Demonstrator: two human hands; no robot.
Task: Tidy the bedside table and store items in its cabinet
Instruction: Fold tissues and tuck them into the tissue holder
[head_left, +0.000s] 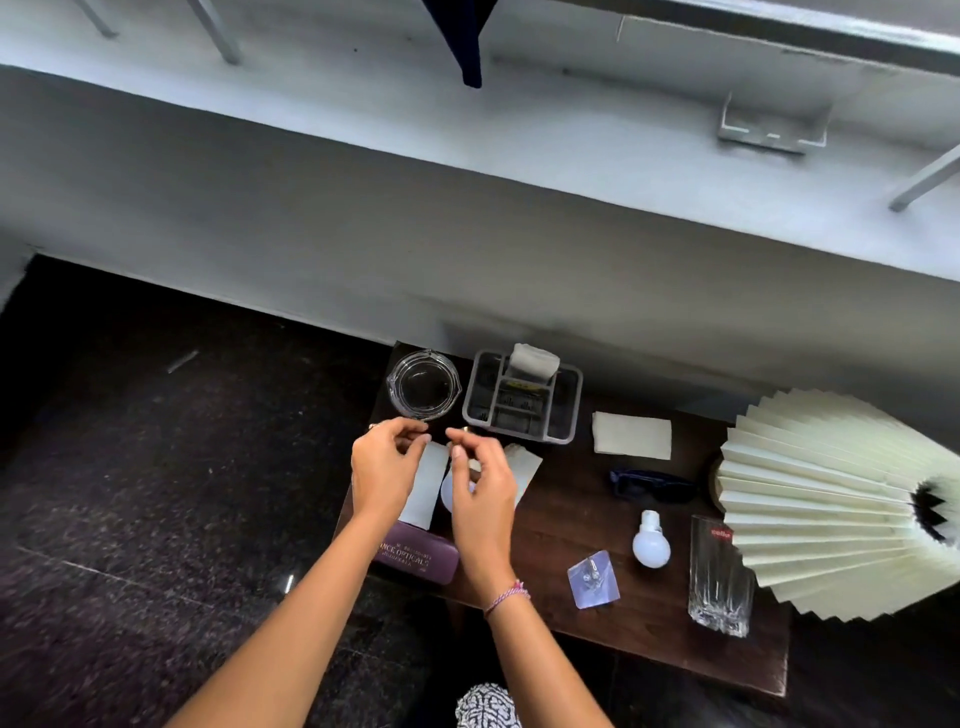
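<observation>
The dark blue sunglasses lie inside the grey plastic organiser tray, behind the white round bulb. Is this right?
Not quite. In the head view the dark blue sunglasses lie on the brown wooden table, outside the grey plastic organiser tray, behind the white round bulb.

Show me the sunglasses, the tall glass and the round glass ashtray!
sunglasses (650, 486): head view, dark front frame.
tall glass (719, 577): head view, clear side wall.
glass ashtray (423, 387): head view, its bare bottom.
</observation>
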